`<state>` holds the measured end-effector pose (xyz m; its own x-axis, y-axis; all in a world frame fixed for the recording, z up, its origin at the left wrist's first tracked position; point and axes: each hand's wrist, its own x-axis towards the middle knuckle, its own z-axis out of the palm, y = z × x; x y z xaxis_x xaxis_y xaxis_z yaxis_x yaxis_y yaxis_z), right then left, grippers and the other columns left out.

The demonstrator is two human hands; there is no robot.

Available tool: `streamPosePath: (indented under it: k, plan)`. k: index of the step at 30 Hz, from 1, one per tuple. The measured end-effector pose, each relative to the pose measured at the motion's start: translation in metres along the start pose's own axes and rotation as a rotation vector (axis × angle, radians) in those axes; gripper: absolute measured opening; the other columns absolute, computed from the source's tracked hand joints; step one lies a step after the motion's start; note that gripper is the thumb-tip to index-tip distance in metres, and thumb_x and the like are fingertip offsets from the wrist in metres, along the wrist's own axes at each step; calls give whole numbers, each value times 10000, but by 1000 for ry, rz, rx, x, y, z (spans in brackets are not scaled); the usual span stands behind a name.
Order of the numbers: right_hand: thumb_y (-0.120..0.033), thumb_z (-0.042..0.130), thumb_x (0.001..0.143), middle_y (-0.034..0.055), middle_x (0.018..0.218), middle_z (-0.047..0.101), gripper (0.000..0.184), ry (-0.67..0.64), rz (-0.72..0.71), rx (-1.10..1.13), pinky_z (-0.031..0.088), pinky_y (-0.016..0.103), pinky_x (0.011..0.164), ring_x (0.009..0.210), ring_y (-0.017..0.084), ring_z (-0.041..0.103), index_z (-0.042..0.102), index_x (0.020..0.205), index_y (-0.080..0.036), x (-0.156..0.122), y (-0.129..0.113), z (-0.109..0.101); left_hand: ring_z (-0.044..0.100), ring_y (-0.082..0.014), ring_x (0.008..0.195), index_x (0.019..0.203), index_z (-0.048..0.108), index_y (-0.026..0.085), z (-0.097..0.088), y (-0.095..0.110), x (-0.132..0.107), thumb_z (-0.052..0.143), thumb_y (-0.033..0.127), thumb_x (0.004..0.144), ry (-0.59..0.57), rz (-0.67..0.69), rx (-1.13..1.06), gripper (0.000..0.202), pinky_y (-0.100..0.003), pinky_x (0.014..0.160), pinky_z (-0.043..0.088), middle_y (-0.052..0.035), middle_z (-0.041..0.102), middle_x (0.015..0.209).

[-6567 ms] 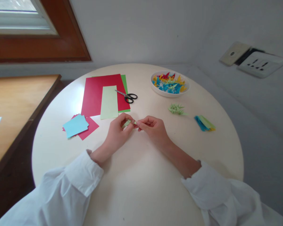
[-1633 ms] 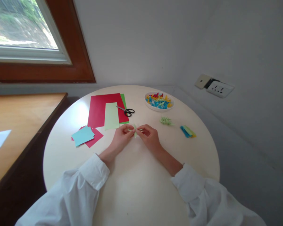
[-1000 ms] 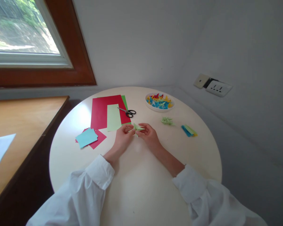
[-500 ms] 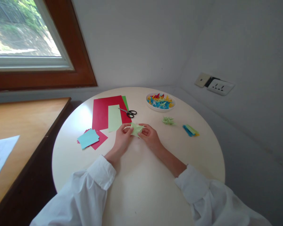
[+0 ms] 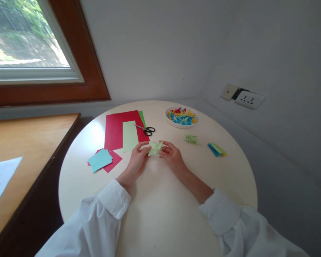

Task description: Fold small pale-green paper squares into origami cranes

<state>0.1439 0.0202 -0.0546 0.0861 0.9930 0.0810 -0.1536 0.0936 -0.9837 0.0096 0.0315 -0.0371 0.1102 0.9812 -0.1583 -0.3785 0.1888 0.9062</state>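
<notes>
Between my hands is a small pale green sheet of paper (image 5: 154, 148) with fold creases across it. My left hand (image 5: 138, 157) pinches its left side between thumb and fingers. At its right side my right hand (image 5: 172, 156) grips the edge, thumb in front and fingers curled behind. The paper's right part is raised at an angle. Just beyond lie black-handled scissors (image 5: 148, 131), their blades over a pale green strip (image 5: 130, 137) and a red sheet (image 5: 113, 132). To the right of my hands sits a small pile of folded pale green paper pieces (image 5: 191, 139).
A white dish (image 5: 179, 125) of colourful folded paper shapes stands at the back of the round table (image 5: 160, 214). Blue and red paper squares (image 5: 101, 160) lie at left, blue, green and yellow slips (image 5: 216, 150) at right. A wooden desk (image 5: 34, 139) adjoins the left.
The paper between my hands has changed shape: its left part now lies flatter, and its right part stands up more. Both hands stay almost in place.
</notes>
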Motion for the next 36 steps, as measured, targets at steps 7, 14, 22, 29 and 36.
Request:
streamPosePath:
  k: [7, 14, 22, 29, 36]
  plan:
    - [-284, 702, 577, 43, 779, 719, 435, 102, -12, 12, 516, 269, 585, 721, 170, 656, 634, 991, -169, 3, 0, -4, 595, -139, 669, 760, 665, 139, -3, -5, 1, 735, 357, 589, 78, 150, 259, 286, -267, 661, 451, -41, 669, 723]
    - [-323, 726, 558, 50, 813, 717, 453, 73, 11, 21, 531, 308, 628, 768, 195, 659, 665, 977, -161, 4, 2, -2, 597, -151, 680, 720, 691, 146, -4, -10, 3, 719, 318, 614, 48, 199, 340, 203, -273, 675, 442, -44, 686, 738]
    - [-355, 618, 720, 79, 1006, 649, 424, 137, -251, -197, 530, 320, 759, 939, 184, 613, 600, 1114, -198, 4, 1, -15, 569, -134, 622, 697, 662, 144, -5, -5, 1, 696, 321, 639, 38, 217, 361, 190, -257, 628, 426, -21, 653, 674]
    - [-345, 620, 736, 62, 871, 661, 213, 195, -369, -406, 515, 302, 687, 812, 174, 618, 630, 870, -179, -5, -7, -12, 559, -123, 633, 704, 647, 144, -3, -4, 0, 686, 309, 644, 32, 250, 352, 179, -246, 641, 421, -8, 642, 667]
    - [-311, 613, 728, 39, 768, 677, 128, 170, -356, -513, 451, 295, 641, 731, 172, 603, 633, 726, -185, -5, -6, -10, 575, -125, 650, 710, 654, 150, -2, -6, 1, 697, 304, 633, 11, 265, 335, 177, -248, 655, 433, -13, 662, 690]
